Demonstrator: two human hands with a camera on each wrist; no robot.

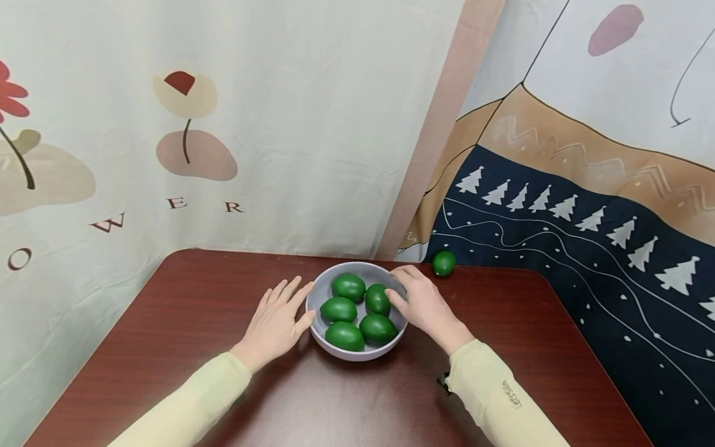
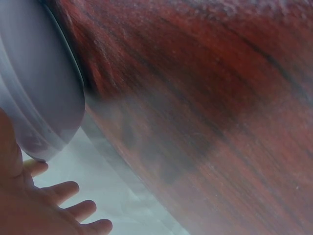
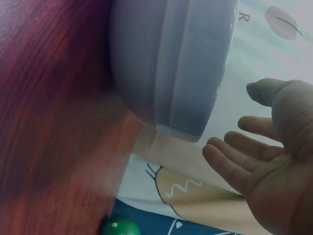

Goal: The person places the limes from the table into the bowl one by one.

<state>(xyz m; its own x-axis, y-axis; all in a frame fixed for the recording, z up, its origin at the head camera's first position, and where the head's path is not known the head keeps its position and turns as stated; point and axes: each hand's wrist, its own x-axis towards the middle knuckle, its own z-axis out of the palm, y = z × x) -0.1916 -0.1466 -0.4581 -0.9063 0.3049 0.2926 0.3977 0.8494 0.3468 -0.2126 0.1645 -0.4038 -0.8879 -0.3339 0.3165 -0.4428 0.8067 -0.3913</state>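
Note:
A round grey-lavender bowl (image 1: 355, 356) stands on the table and holds several glossy dark green limes (image 1: 344, 336). My left hand (image 1: 274, 321) is at the bowl's left side, its fingers straight and spread, thumb and index fingertip right at the rim. On the other side, my right hand (image 1: 423, 302) hovers over the right rim with loosely bent fingers. The right wrist view shows that palm (image 3: 274, 181) with nothing in it, the fingers near the bowl's wall (image 3: 171, 63). In the left wrist view, the left fingers (image 2: 62, 192) reach past the bowl (image 2: 44, 78).
One more lime (image 1: 444, 263) lies outside the bowl at the table's far edge, right of the bowl. The dark red wooden table (image 1: 184, 310) meets a pale printed curtain (image 1: 313, 155) behind and a navy one with white trees (image 1: 519, 230) to the right.

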